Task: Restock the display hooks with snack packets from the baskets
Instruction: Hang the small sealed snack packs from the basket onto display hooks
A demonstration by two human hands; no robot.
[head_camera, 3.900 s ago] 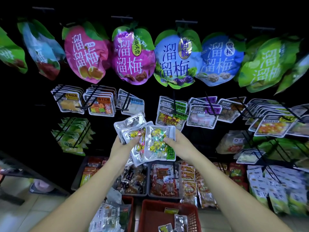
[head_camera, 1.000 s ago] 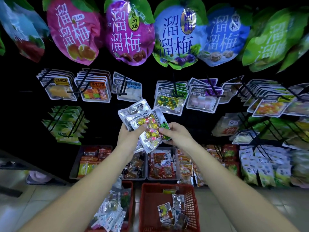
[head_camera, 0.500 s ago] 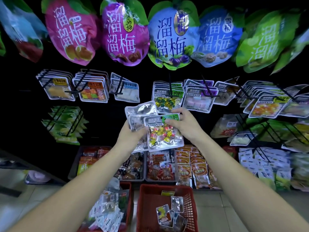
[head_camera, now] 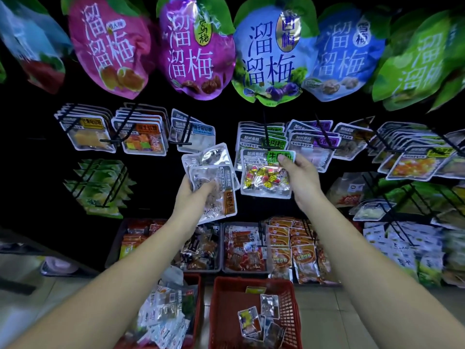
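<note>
While the right hand (head_camera: 302, 180) pinches the green-labelled packet (head_camera: 264, 180) at its upper right corner, thumb on the front face and the other fingers curled behind, the packet hangs upright with its label at the top. It sits directly in front of the hung packets (head_camera: 261, 137) of the same green label, which occupy the display hook (head_camera: 264, 124) at the centre of the middle row. Whether the held packet's top edge has engaged the hook tip cannot be determined.

The left hand (head_camera: 191, 197) grips a stack of silver packets (head_camera: 208, 172), fingers wrapped around the lower part and thumb across the front. The stack fans upward and is just beside the green-labelled packet, to its left, without touching it.

Below the forearms, two red baskets rest on the floor (head_camera: 319, 311). The right basket (head_camera: 251, 282) contains a few loose packets at its bottom. The left basket (head_camera: 196, 285) is filled with a dense pile of packets.

Neighbouring hooks on both sides of the middle row carry further flat packets with yellow, orange, blue and purple labels. Large plum bags (head_camera: 266, 54) hang along the top row. Grey trays (head_camera: 221, 248) on the lower shelf hold small wrapped snacks.
</note>
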